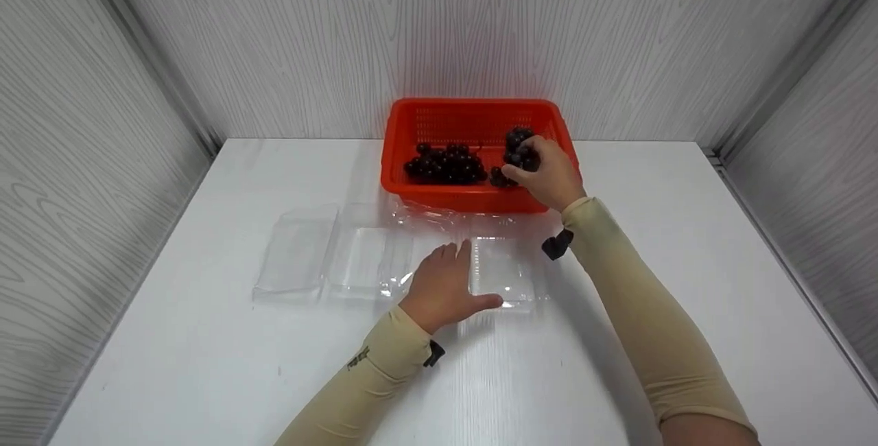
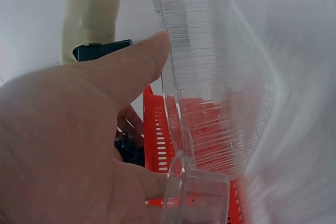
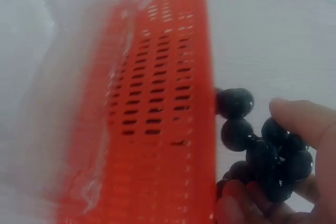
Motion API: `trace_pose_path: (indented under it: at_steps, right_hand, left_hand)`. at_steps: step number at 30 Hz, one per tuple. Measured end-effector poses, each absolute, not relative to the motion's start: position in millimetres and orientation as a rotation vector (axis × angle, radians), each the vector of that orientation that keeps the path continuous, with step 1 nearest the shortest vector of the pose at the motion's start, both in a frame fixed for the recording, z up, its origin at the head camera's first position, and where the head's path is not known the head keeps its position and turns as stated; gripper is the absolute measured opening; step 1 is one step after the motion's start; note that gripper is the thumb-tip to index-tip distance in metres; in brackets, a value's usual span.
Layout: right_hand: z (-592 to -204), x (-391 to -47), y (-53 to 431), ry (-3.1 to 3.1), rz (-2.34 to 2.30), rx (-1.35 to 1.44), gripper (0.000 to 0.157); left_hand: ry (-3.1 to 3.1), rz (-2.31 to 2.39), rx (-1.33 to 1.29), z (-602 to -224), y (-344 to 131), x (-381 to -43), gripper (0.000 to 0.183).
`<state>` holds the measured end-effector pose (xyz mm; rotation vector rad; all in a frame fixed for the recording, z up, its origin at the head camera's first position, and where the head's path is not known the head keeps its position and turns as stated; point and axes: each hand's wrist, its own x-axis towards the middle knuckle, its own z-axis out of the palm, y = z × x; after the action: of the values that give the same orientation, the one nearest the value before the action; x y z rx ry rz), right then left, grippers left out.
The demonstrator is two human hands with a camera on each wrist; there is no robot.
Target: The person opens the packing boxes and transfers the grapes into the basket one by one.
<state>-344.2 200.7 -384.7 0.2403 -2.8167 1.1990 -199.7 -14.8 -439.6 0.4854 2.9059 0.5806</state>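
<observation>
A bunch of dark grapes (image 3: 262,156) is held in my right hand (image 1: 549,175), over the right end of a red basket (image 1: 473,199). Thumb and fingers curl around the bunch in the right wrist view. More dark grapes (image 1: 446,163) lie inside the basket on the left. My left hand (image 1: 446,288) is spread with straight fingers and its thumb out, resting at a clear plastic clamshell box (image 1: 504,267) in front of the basket. In the left wrist view the thumb touches the box's rim (image 2: 167,77).
Another clear plastic box (image 1: 295,254) lies open to the left on the white table (image 1: 206,350), and its transparent edges are hard to separate from the first one. A grey wood-grain wall (image 1: 329,48) stands right behind the basket, with side walls left and right.
</observation>
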Motion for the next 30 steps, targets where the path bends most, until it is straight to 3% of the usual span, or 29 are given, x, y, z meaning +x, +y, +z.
trace_pose_path:
  at_steps: [7, 19, 30]
  right_hand:
    - [-388, -347, 204, -2.843, 1.124, 0.301, 0.054]
    - [-392, -343, 211, -2.867, 1.078, 0.383, 0.039]
    - [-388, -299, 219, -2.658, 1.065, 0.478, 0.03]
  left_hand:
    - [2.916, 0.568, 0.494, -440, -11, -199, 0.108]
    - [2.91, 0.545, 0.517, -442, -9, -200, 0.109]
    - [2.909, 0.523, 0.571, -438, -9, -200, 0.106]
